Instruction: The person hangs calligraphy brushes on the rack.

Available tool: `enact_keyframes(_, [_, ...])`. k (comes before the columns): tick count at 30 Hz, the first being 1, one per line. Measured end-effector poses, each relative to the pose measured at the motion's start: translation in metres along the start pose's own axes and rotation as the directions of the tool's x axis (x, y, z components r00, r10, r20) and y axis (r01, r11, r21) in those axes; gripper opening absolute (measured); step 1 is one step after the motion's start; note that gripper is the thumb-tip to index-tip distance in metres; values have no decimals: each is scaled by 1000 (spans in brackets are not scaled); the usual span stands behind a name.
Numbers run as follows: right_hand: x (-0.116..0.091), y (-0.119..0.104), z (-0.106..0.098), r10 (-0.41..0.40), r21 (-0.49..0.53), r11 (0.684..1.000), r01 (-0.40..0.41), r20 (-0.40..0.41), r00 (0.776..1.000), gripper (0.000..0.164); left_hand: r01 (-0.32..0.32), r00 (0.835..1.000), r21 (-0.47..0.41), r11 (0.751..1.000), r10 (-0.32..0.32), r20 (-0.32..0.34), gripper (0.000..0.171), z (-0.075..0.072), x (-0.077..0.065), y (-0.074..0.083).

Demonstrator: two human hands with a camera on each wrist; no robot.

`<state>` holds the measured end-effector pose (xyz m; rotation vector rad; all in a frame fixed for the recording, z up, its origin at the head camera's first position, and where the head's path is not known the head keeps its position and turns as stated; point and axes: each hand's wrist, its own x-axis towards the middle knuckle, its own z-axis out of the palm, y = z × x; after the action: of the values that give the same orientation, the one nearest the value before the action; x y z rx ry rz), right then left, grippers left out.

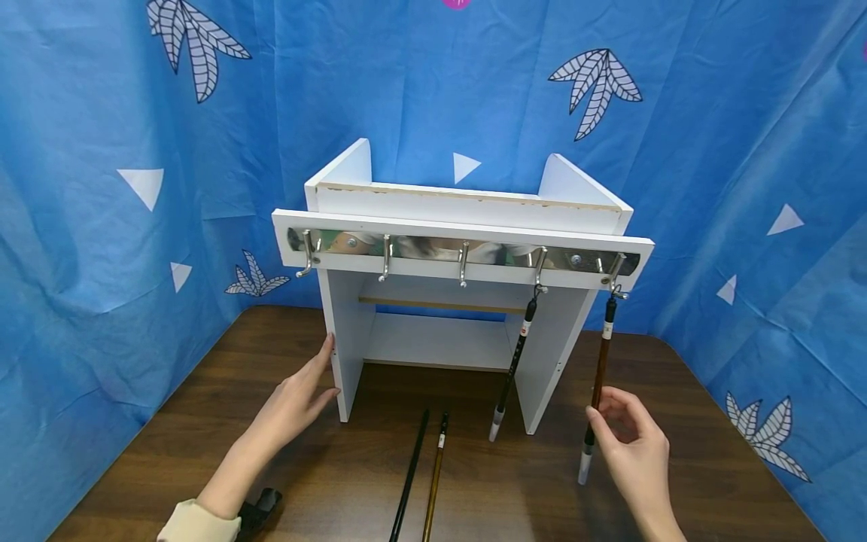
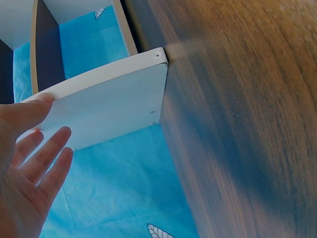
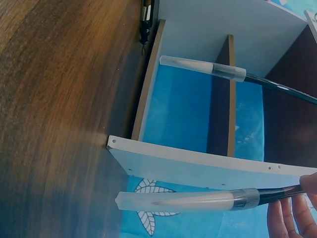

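Observation:
My right hand (image 1: 633, 444) pinches the lower handle of a brown calligraphy brush (image 1: 602, 357), which hangs by its loop from the far-right hook (image 1: 616, 272). A clear cap (image 3: 188, 201) covers its pale bristles. Left of it, a black calligraphy brush (image 1: 516, 361), capped too, dangles from the neighbouring hook (image 1: 540, 267). My left hand (image 1: 291, 403) is at the left side panel (image 1: 345, 339) of a white shelf unit; in the left wrist view the thumb touches the panel's edge and the other fingers extend loosely beside its outer face.
A white board with a metal hook rail (image 1: 433, 248) spans the shelf's front; its three left hooks hold nothing. A dark brush (image 1: 410, 474) and a brown brush (image 1: 436, 474) lie on the wooden table (image 1: 711, 452). Blue patterned cloth (image 1: 433, 90) hangs behind and at both sides.

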<state>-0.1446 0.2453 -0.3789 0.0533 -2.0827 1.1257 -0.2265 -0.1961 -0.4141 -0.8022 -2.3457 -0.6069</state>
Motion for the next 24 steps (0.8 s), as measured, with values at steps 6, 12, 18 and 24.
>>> enact_keyframes(6, [1, 1, 1, 12, 0, 1000, -12, 3, 1000, 34, -1, 1000, -1, 1000, 1, 0, 105, 0, 0, 0])
enact_keyframes(12, [3, 0, 2, 25, -12, 1000, -25, 7, 1000, 34, -1, 1000, -3, 1000, 1, 3, 105, 0, 0, 0])
enact_keyframes(18, [3, 2, 4, 33, -4, 999, -33, 11, 999, 33, 3, 1000, -1, 1000, -3, 4, 105, 0, 0, 0])
enact_keyframes(24, [4, 6, 5, 42, 16, 999, -42, 12, 999, 34, 1, 1000, -3, 1000, -1, 1, 105, 0, 0, 0])
